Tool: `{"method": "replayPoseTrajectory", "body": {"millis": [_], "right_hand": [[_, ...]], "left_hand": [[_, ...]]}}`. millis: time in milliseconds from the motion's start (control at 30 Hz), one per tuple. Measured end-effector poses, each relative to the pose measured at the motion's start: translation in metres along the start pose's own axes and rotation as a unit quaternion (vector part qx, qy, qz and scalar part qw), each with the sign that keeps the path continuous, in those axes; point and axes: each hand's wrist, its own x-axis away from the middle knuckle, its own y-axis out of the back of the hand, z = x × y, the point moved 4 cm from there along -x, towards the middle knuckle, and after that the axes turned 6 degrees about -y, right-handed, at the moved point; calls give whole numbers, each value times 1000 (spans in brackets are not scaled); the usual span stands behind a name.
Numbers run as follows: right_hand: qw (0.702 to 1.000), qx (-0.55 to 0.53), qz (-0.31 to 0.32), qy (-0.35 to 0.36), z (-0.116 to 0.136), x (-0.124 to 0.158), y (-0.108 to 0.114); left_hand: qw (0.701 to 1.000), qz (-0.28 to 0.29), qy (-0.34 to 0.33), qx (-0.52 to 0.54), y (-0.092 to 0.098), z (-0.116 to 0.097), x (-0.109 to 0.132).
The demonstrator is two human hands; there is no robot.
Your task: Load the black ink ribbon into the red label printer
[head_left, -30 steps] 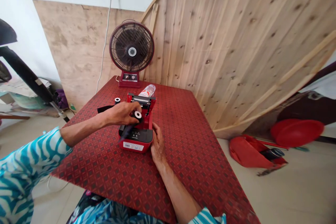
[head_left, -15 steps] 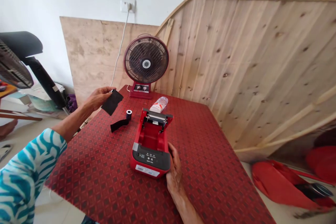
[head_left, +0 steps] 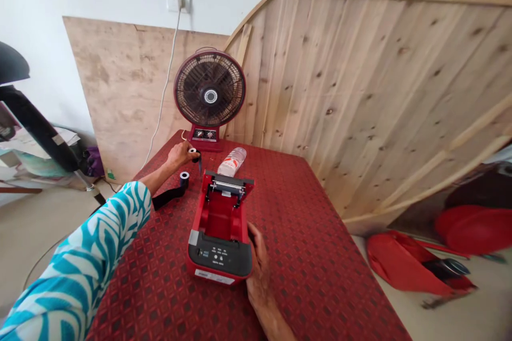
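Note:
My left hand (head_left: 181, 154) reaches far over the table, its fingers closed on a small black paper roll (head_left: 193, 151) with a white core. A short strip hangs from that roll. Just nearer, a second black paper roll (head_left: 184, 177) stands on the table with its strip unrolled to the left. My right hand (head_left: 260, 264) grips the right side of a red and black receipt printer (head_left: 220, 256). The printer's lid is tipped up at the back, and its red compartment is bare inside. Behind the lid a clear plastic bottle (head_left: 232, 162) lies on its side.
A dark red table fan (head_left: 210, 96) stands at the back of the patterned red table (head_left: 304, 256). Its white cord (head_left: 166, 80) runs to a wall socket (head_left: 178, 0). Wooden boards (head_left: 380, 90) lean behind. Red items (head_left: 404, 266) lie on the floor at right.
My left hand has moved right and toward the fan. The black piece hanging from it is no longer spread toward me; a roll now shows in the fingers. My right hand stays on the printer.

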Motion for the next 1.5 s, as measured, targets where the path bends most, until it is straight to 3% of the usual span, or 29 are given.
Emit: {"method": "replayPoseTrajectory", "body": {"millis": [233,433,633,733,833,1067,1267,1400,1500], "right_hand": [[1000,2,7,-3,-5,-3,-1],[1000,-1,10,5,-5,-3,-1],[1000,-5,15,6,0,-3,-2],[1000,-12,13,3,3,-2,-3],[1000,-15,10,6,6,-2,-3],[1000,-5,-3,29,5,-4,-3],[999,-11,-7,34,2,-7,-6],[998,-15,-13,59,3,-7,-8],[997,-16,-14,74,5,-8,-9]], "left_hand": [[993,79,22,-90,-23,5,0],[996,83,-22,-37,-31,1,1],[988,89,-56,109,-11,27,26],[975,128,-48,174,2,48,47],[960,171,-44,217,7,55,66],[937,212,-55,272,2,34,81],[932,162,-50,321,1,29,93],[924,131,-55,356,21,20,106],[911,147,-66,381,43,-1,120]]}}
